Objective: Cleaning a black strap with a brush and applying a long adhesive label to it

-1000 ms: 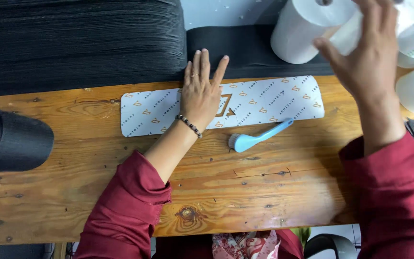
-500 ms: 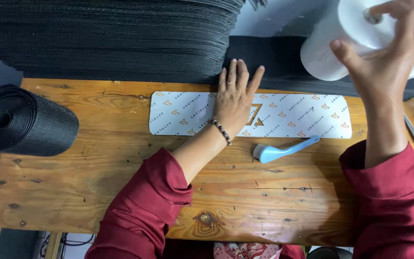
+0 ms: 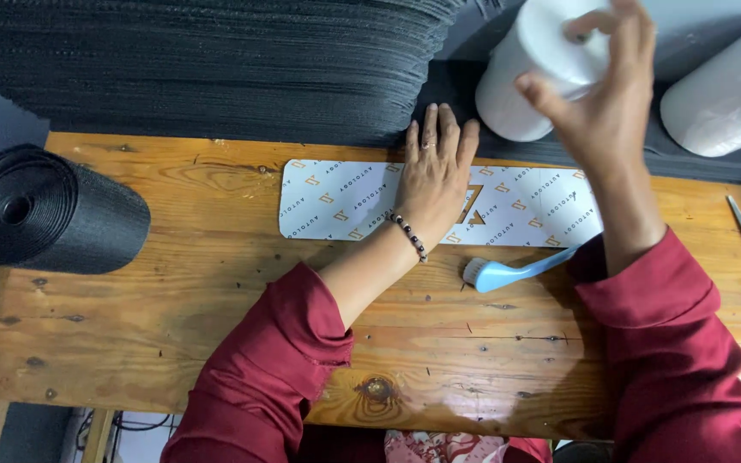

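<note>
since half a second ago the right hand (image 3: 606,103) has dropped closer over the white roll (image 3: 529,73), fingers spread around its end, seemingly gripping it at one o'clock. the left hand (image 3: 435,176) stays flat, fingers together, pressing the printed white strip (image 3: 340,201); a blue brush (image 3: 508,273) lies at its five o'clock.

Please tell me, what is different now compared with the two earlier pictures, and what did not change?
The camera view slid left, so the black roll came fully into sight at the table's left end. The right hand stays raised on the white roll, fingers now over its end. The left hand stays flat on the patterned white strip, and the blue brush lies where it was.
</note>
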